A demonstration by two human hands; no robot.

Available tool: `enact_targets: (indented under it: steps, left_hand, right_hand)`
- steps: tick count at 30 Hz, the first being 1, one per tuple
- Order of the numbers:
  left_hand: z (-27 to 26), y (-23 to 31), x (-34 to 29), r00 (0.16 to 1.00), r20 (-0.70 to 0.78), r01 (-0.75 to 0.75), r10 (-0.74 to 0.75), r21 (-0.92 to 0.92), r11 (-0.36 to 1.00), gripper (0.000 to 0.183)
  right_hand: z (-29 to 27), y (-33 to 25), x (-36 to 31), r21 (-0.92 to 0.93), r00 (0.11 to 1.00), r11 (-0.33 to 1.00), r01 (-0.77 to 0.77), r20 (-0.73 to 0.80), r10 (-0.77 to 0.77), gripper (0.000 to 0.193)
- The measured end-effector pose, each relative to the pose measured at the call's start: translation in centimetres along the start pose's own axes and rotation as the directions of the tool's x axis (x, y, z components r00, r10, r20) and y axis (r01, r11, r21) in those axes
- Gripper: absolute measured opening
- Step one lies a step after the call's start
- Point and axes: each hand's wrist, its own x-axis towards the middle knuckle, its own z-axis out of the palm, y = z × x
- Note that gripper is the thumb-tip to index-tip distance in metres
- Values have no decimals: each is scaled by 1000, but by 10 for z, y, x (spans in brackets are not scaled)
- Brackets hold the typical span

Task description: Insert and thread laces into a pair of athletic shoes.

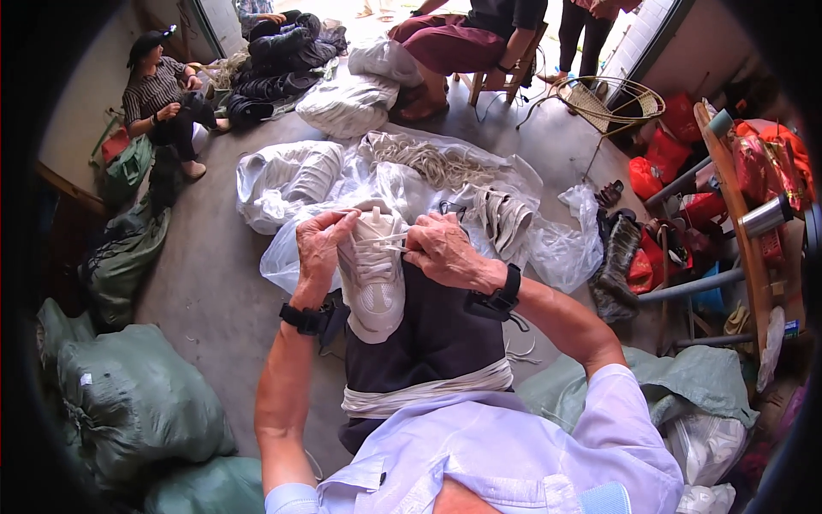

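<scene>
A white and light-grey sneaker (374, 291) rests on my dark trousers (445, 321), its toe pointing toward me. White shoelaces (372, 254) cross its tongue. At the sneaker's upper left edge, my left hand (318, 248) is closed, thumb and fingers pinching beside the collar; whether a lace is also between them is hidden. My right hand (447, 251) is closed on lace ends drawn out to the right of the shoe. A bundle of long white laces (428, 390) lies across my lap.
Ahead on the floor lie clear plastic bags (291, 176), a heap of cream laces (437, 163) and pale shoe pieces (503, 223). Green sacks (137, 403) stand at left. A wooden-and-metal rack (736, 231) with red bags stands right. A seated person (163, 98) works at far left.
</scene>
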Motion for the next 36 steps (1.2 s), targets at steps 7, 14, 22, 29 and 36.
enact_targets:
  steps: [7, 14, 22, 29, 36]
  left_hand:
    - [-42, 19, 2, 951, -310, 0, -4, -12, 1000, 19]
    - [-196, 69, 0, 802, -586, -56, 121, 127, 990, 19]
    - [-302, 102, -36, 598, -753, 3, 274, 345, 939, 22]
    - [-256, 123, -36, 560, -724, -99, 402, 423, 900, 22]
    - [-257, 132, -32, 633, -675, -158, 380, 368, 916, 21]
  right_hand:
    - [-21, 10, -8, 145, 1000, 989, -7, 19, 4, 15]
    - [-13, 5, 0, 334, 995, 940, 71, -87, -45, 14]
    - [8, 6, 10, 160, 984, 987, -23, -169, 51, 22]
    - [-24, 9, 4, 215, 997, 976, 20, -77, -4, 15]
    - [-95, 25, -38, 882, 944, 391, -264, 154, 291, 19]
